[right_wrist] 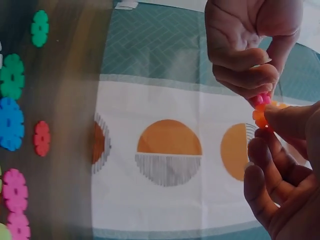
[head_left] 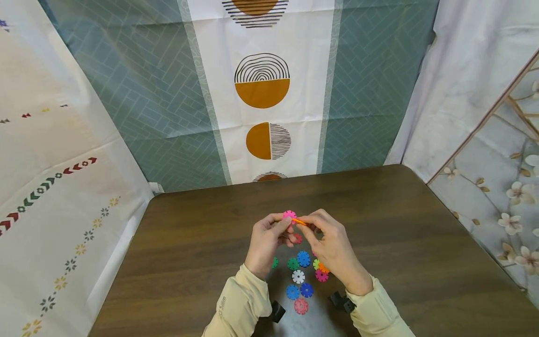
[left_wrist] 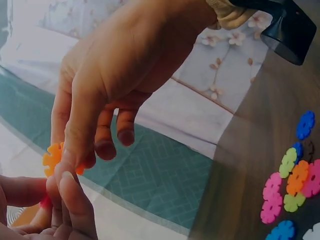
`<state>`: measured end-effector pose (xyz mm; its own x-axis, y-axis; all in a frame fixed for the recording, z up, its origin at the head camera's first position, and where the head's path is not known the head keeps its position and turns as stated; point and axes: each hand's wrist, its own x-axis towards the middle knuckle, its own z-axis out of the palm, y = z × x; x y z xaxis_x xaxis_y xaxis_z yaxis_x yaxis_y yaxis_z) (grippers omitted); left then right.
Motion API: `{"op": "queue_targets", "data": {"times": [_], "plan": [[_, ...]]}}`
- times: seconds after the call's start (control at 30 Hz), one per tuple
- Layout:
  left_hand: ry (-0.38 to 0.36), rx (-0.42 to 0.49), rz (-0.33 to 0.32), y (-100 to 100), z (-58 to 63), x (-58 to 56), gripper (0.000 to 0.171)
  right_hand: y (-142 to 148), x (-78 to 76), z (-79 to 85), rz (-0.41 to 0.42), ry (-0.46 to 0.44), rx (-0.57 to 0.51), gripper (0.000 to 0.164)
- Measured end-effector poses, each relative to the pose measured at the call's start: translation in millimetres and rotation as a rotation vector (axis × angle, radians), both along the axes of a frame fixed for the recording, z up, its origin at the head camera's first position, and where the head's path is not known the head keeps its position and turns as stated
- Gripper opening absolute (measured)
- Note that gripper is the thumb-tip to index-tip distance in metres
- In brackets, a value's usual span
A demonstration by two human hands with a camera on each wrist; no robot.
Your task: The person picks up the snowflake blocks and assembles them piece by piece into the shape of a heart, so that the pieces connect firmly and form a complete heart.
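Above the table my left hand (head_left: 269,236) pinches a pink notched disc (head_left: 289,215) between thumb and fingers. My right hand (head_left: 330,243) pinches an orange notched disc (head_left: 299,222), seen nearly edge-on in the head view. The two discs meet at their edges between my fingertips, the orange one crosswise to the pink. In the left wrist view the orange disc (left_wrist: 52,159) shows its notched rim beside my right thumb. The right wrist view shows the pink disc (right_wrist: 263,99) mostly hidden by my left fingers, right against the orange disc (right_wrist: 260,116).
Several loose notched discs lie on the brown table (head_left: 202,262) below my hands, among them a white disc (head_left: 298,276), a green disc (head_left: 292,264), a blue disc (head_left: 303,259) and a coral disc (head_left: 301,306). A patterned cloth (head_left: 168,93) hangs behind the table.
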<state>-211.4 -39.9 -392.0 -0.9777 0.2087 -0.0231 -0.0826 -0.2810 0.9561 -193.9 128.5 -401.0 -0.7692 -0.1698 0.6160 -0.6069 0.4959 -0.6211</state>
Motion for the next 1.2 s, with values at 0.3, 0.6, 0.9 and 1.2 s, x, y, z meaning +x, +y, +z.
{"op": "queue_targets", "data": {"times": [0.3,0.6,0.9,1.2], "plan": [[-0.038,-0.047,0.169,-12,-16.5,-20.7,0.021,15,-13.0,-24.8,-0.093,-0.443,0.216,0.035],[0.034,0.028,0.101,-17,-11.6,-22.2,0.021,20,-18.3,-59.6,-0.142,-0.684,0.473,0.043],[0.029,0.045,0.097,-17,-11.6,-21.4,0.021,20,-20.7,-71.6,-0.169,-0.669,0.503,0.043],[0.010,0.002,0.074,-20,-12.4,-17.6,0.023,21,-22.3,-78.1,-0.255,-0.620,0.509,0.023]]}}
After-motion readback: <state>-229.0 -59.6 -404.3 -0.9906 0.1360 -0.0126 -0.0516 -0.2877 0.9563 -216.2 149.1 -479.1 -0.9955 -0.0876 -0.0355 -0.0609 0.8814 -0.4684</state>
